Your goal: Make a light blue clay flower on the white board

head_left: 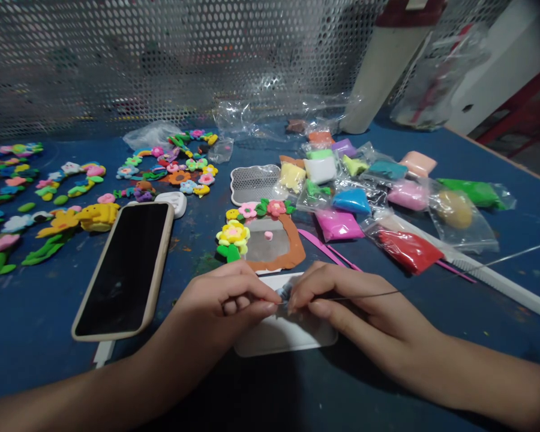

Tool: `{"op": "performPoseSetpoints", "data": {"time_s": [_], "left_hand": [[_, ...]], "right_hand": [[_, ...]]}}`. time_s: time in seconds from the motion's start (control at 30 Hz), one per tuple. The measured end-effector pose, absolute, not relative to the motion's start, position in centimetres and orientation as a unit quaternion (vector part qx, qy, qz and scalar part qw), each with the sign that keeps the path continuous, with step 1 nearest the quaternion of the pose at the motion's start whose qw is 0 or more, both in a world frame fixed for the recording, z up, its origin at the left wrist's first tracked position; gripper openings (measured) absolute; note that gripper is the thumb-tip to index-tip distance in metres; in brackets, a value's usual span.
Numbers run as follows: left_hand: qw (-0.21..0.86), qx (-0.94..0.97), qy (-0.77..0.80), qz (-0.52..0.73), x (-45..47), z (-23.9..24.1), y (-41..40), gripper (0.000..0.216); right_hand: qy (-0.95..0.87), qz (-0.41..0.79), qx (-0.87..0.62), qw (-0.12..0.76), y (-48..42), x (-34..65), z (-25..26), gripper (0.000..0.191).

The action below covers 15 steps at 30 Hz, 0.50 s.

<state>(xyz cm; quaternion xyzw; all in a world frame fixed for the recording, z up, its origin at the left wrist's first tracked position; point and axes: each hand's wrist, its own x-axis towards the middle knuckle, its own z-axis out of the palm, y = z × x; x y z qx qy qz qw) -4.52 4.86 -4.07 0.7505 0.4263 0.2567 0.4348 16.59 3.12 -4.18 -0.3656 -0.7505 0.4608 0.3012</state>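
Note:
Over a small white board [292, 339], my left hand [234, 294] pinches the near end of a thin wire [364, 296] between thumb and forefinger. My right hand [346, 300] is closed on the same wire just beside it, fingertips almost touching the left ones. From there the wire bends out past the right wrist toward the right edge. A small grey-blue lump [286, 292] shows between the fingertips, mostly hidden. Just beyond the board lies a mirror frame [276, 264] with brown clay, clay flowers and leaves, and a pink bit [268, 236] on its glass.
A phone [125, 270] lies left, near many clay decorations [180, 174]. Several bagged clay colours [339, 225], purple tools [319, 246] and a long white ruler-like strip [490, 273] are on the right. Behind stand a tall bottle [382, 72] and a perforated metal panel [171, 60].

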Motion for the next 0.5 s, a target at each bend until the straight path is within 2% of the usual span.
{"op": "performPoseSetpoints", "data": {"time_s": [0.33,0.5], "left_hand": [[0.438,0.751,0.428,0.249,-4.60,-4.00,4.85,0.013],[0.433,0.748,0.438,0.248,-4.71,-4.02,4.82,0.012]], "right_hand": [[-0.758,0.461,-0.346,0.306,3.16,16.75,-3.96,0.019],[-0.740,0.439,-0.374,0.347,3.07,16.82,-4.00,0.016]]}}
